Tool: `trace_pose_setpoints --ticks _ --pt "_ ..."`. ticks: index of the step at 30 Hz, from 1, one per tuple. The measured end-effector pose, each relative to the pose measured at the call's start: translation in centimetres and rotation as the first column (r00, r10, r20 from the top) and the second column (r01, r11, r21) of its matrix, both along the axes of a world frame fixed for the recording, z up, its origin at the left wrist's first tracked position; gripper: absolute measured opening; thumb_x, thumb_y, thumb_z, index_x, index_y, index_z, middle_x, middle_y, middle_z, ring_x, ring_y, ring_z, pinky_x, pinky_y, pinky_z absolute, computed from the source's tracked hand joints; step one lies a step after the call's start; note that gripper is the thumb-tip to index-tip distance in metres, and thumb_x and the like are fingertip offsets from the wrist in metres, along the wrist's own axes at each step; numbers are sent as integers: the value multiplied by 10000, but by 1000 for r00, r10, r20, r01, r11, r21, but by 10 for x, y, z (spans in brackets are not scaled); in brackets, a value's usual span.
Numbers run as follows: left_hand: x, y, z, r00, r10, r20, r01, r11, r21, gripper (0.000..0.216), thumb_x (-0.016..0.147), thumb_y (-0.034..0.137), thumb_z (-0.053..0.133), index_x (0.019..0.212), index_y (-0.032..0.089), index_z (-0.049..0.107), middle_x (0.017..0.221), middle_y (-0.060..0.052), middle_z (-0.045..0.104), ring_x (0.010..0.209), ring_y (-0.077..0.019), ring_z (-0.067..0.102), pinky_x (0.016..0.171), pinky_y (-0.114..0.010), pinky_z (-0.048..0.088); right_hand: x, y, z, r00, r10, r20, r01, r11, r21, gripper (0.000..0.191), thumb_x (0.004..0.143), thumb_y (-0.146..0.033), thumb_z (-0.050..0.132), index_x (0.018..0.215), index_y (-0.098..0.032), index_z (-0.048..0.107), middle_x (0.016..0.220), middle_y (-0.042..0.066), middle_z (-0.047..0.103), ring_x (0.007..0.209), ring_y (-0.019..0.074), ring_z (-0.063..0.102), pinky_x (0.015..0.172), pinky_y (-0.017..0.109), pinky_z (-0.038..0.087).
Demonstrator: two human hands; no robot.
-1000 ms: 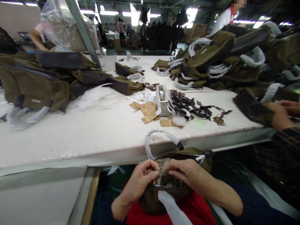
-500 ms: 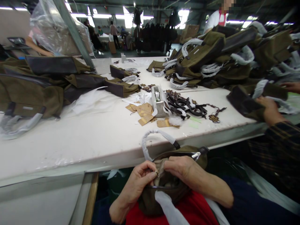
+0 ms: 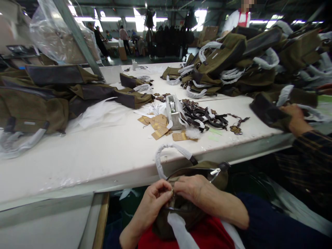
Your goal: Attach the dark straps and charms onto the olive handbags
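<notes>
An olive-brown bag (image 3: 202, 168) rests on my lap below the table edge, its handles wrapped in white paper (image 3: 166, 152). My left hand (image 3: 155, 195) pinches a small metal zipper pull at the bag's open top. My right hand (image 3: 190, 188) grips the bag's fabric right beside it, fingertips almost touching the left hand's. A zipper line runs just under both hands.
The white table (image 3: 103, 148) carries a tape dispenser (image 3: 173, 112), brown paper tags (image 3: 159, 126), dark straps (image 3: 204, 117) and piles of olive bags at left (image 3: 33, 103) and right (image 3: 233, 58). A co-worker's hand (image 3: 295, 119) holds a bag at the right. Another person stands behind.
My two hands have drawn closer together at the bag's top and shifted slightly left. The co-worker's hand at the right has moved its bag a little.
</notes>
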State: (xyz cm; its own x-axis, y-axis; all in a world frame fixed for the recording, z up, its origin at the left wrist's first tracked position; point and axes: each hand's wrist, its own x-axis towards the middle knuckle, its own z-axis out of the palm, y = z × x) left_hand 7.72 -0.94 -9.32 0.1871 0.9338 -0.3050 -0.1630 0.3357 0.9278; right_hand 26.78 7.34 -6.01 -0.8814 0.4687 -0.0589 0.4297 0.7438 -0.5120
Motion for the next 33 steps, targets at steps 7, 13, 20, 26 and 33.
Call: trace_pose_setpoints --ticks 7,13,20,26,33 --pt "7 -6 2 985 -13 -171 31 994 102 127 906 272 604 835 186 542 713 41 487 671 -111 431 625 -218 344 -3 1 -3 1000 -10 8 10 999 -52 166 944 -167 548 977 -220 702 901 8 708 769 147 631 637 225 387" --pt "6 0 -13 995 -65 -79 69 997 46 220 799 282 711 858 181 525 693 39 535 622 -98 466 588 -212 338 -3 -2 -2 999 -22 -23 20 996 -93 164 951 -214 557 1012 -250 705 892 -16 719 761 135 639 627 223 372" --pt "9 -1 -5 993 -49 -110 51 999 17 222 748 161 710 891 180 541 703 49 554 601 -81 463 559 -193 303 0 -5 -11 998 -34 48 38 995 -89 154 918 -221 591 974 -247 732 818 -7 718 685 139 610 579 233 323" --pt "6 -9 17 978 -55 -201 65 997 48 103 836 160 622 917 190 566 810 16 571 712 -120 509 664 -219 421 2 -3 1 999 -10 42 15 992 -125 150 934 -207 564 917 -209 713 829 11 702 717 140 600 609 232 328" --pt "-4 -12 29 776 -222 -591 275 961 0 77 796 201 670 768 191 599 705 21 573 657 -147 506 594 -233 352 2 -6 -6 1000 27 5 -27 997 -75 132 920 -172 567 856 -205 678 777 -15 663 690 128 569 575 245 289"
